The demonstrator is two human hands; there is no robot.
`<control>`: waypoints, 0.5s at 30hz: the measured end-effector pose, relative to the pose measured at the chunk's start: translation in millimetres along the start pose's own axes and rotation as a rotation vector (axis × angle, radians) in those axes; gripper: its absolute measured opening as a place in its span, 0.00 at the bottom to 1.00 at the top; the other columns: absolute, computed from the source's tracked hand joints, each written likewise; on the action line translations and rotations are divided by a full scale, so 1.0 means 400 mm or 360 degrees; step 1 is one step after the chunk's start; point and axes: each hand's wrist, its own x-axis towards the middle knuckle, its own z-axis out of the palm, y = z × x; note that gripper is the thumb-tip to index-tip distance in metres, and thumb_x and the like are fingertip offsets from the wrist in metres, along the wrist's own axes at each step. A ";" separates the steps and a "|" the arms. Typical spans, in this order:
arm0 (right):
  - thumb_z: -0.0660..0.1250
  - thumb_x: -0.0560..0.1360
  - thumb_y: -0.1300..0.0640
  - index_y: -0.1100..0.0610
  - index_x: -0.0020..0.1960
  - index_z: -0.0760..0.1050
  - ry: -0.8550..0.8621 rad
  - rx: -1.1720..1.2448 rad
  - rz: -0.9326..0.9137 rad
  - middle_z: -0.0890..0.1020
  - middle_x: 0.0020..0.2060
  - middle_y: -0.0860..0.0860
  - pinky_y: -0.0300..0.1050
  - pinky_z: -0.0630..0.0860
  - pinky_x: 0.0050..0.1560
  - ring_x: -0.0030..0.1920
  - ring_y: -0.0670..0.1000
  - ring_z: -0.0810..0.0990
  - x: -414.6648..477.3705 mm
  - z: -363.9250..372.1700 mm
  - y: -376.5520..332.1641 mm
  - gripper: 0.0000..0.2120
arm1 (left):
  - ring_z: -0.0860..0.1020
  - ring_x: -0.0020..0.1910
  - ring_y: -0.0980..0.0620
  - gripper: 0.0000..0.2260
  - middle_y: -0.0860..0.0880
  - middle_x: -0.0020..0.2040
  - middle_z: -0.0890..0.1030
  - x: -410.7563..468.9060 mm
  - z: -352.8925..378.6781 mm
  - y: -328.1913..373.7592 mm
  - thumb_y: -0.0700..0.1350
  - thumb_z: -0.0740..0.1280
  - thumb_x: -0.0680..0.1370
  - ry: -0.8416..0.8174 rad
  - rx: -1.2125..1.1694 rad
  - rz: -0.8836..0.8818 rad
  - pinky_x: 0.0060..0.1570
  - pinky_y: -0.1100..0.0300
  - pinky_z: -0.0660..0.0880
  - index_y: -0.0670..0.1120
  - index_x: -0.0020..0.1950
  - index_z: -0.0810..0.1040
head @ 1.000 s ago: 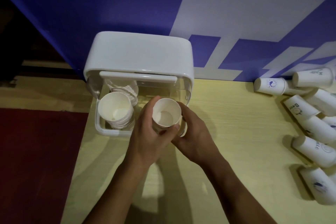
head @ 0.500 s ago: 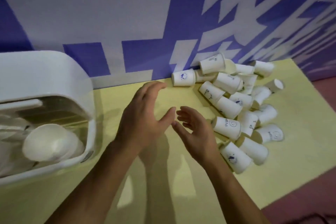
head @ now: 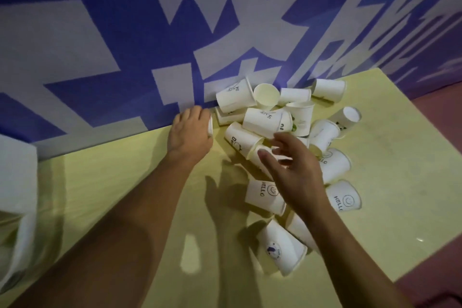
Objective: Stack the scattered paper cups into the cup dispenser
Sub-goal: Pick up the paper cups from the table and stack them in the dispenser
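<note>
Left hand (head: 191,130): fingers curled down over a paper cup (head: 210,128) at the foot of the banner (head: 100,32). Only a sliver of that cup's white rim shows at the hand's right edge. The rest is hidden under the palm, so its long axis cannot be told.

Right hand (head: 295,172): open, fingers spread and lightly bent, holding nothing. It is poised over the near-left part of the pile of paper cups (head: 300,132), with the thumb over a cup's side. Contact cannot be told, as the cups beneath are partly covered and washed out by glare.

Pile: white cups, nearly all lying on their sides, touching and overlapping, on the far right of the table against the banner.
- HELLO cup (head: 265,195): on its side, long axis roughly left to right, right end hidden under the right wrist.
- Cup with blue emblem (head: 282,247): on its side, mouth toward the table's near edge, base toward the pile.
- Open-mouthed cup (head: 266,96): at the back, mouth turned toward the camera.

Cup dispenser (head: 17,182): white, blurred, cut off by the left edge of the frame, well apart from the pile.

Table (head: 125,182): pale yellow. Floor (head: 437,270): dark red, showing at the right.
</note>
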 end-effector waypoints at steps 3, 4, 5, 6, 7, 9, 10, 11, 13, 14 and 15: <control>0.74 0.76 0.41 0.50 0.73 0.72 0.0038 -0.0087 -0.0051 0.80 0.62 0.45 0.44 0.77 0.53 0.59 0.44 0.77 0.092 0.007 -0.032 0.30 | 0.76 0.61 0.42 0.26 0.45 0.64 0.77 -0.003 -0.002 -0.012 0.54 0.72 0.76 -0.0100 0.0083 -0.0049 0.61 0.48 0.71 0.50 0.69 0.66; 0.75 0.75 0.40 0.50 0.74 0.71 0.0017 -0.0093 -0.0044 0.79 0.64 0.46 0.43 0.77 0.53 0.60 0.45 0.75 0.128 0.015 -0.046 0.32 | 0.77 0.61 0.41 0.26 0.44 0.64 0.77 -0.009 -0.007 -0.021 0.54 0.72 0.77 -0.0147 0.0047 -0.0094 0.59 0.48 0.71 0.50 0.69 0.65; 0.75 0.73 0.38 0.49 0.75 0.70 -0.0010 -0.0119 -0.0043 0.78 0.66 0.47 0.46 0.77 0.55 0.63 0.47 0.75 0.167 0.023 -0.059 0.34 | 0.78 0.60 0.41 0.27 0.44 0.65 0.77 -0.020 -0.015 -0.032 0.55 0.73 0.76 -0.0180 -0.0046 -0.0167 0.58 0.48 0.72 0.49 0.70 0.65; 0.76 0.71 0.36 0.48 0.75 0.70 -0.0042 -0.0192 -0.0066 0.77 0.68 0.48 0.51 0.77 0.60 0.66 0.50 0.74 0.207 0.033 -0.068 0.37 | 0.78 0.60 0.40 0.29 0.44 0.65 0.77 -0.037 -0.028 -0.043 0.57 0.74 0.76 -0.0179 -0.0201 -0.0256 0.56 0.47 0.74 0.49 0.70 0.64; 0.76 0.69 0.35 0.47 0.75 0.69 -0.0100 -0.0329 -0.0089 0.76 0.69 0.48 0.57 0.73 0.67 0.69 0.53 0.72 0.246 0.040 -0.075 0.39 | 0.78 0.59 0.41 0.32 0.44 0.65 0.76 -0.061 -0.044 -0.052 0.58 0.76 0.74 -0.0143 -0.0396 -0.0345 0.53 0.47 0.75 0.50 0.70 0.64; 0.77 0.68 0.33 0.45 0.76 0.66 -0.0261 -0.0634 -0.0079 0.73 0.72 0.51 0.61 0.62 0.72 0.74 0.58 0.65 0.314 0.050 -0.086 0.42 | 0.77 0.58 0.44 0.34 0.48 0.65 0.74 -0.125 -0.081 -0.069 0.60 0.78 0.71 -0.0002 -0.0833 -0.0471 0.50 0.50 0.76 0.52 0.70 0.65; 0.77 0.68 0.32 0.45 0.76 0.65 -0.0332 -0.0729 -0.0048 0.72 0.73 0.53 0.61 0.59 0.73 0.75 0.59 0.63 0.344 0.055 -0.085 0.43 | 0.76 0.57 0.46 0.35 0.49 0.64 0.74 -0.159 -0.098 -0.076 0.61 0.79 0.71 0.0072 -0.1030 -0.0516 0.49 0.52 0.76 0.52 0.70 0.66; 0.77 0.67 0.31 0.44 0.76 0.65 -0.0388 -0.0781 -0.0021 0.71 0.73 0.54 0.62 0.58 0.74 0.75 0.60 0.63 0.372 0.061 -0.083 0.43 | 0.76 0.56 0.48 0.35 0.50 0.63 0.75 -0.192 -0.115 -0.084 0.61 0.79 0.70 0.0132 -0.1191 -0.0560 0.48 0.53 0.75 0.53 0.70 0.67; 0.76 0.65 0.29 0.43 0.74 0.66 -0.0459 -0.0836 -0.0001 0.73 0.72 0.54 0.62 0.59 0.72 0.74 0.60 0.65 0.412 0.077 -0.072 0.43 | 0.77 0.52 0.51 0.34 0.51 0.60 0.77 -0.250 -0.140 -0.101 0.64 0.77 0.71 0.0202 -0.1374 -0.0644 0.41 0.60 0.74 0.53 0.70 0.67; 0.75 0.65 0.29 0.43 0.73 0.67 -0.0484 -0.0830 -0.0001 0.74 0.70 0.53 0.62 0.60 0.71 0.73 0.60 0.66 0.422 0.086 -0.068 0.42 | 0.78 0.49 0.54 0.33 0.52 0.57 0.78 -0.274 -0.148 -0.109 0.67 0.74 0.72 0.0234 -0.1426 -0.0676 0.39 0.63 0.73 0.52 0.70 0.68; 0.76 0.66 0.29 0.43 0.73 0.67 -0.0496 -0.0812 -0.0003 0.76 0.69 0.52 0.62 0.60 0.70 0.72 0.60 0.68 0.424 0.093 -0.066 0.41 | 0.78 0.47 0.57 0.33 0.54 0.54 0.79 -0.295 -0.154 -0.118 0.71 0.71 0.72 0.0272 -0.1479 -0.0697 0.37 0.66 0.73 0.52 0.68 0.69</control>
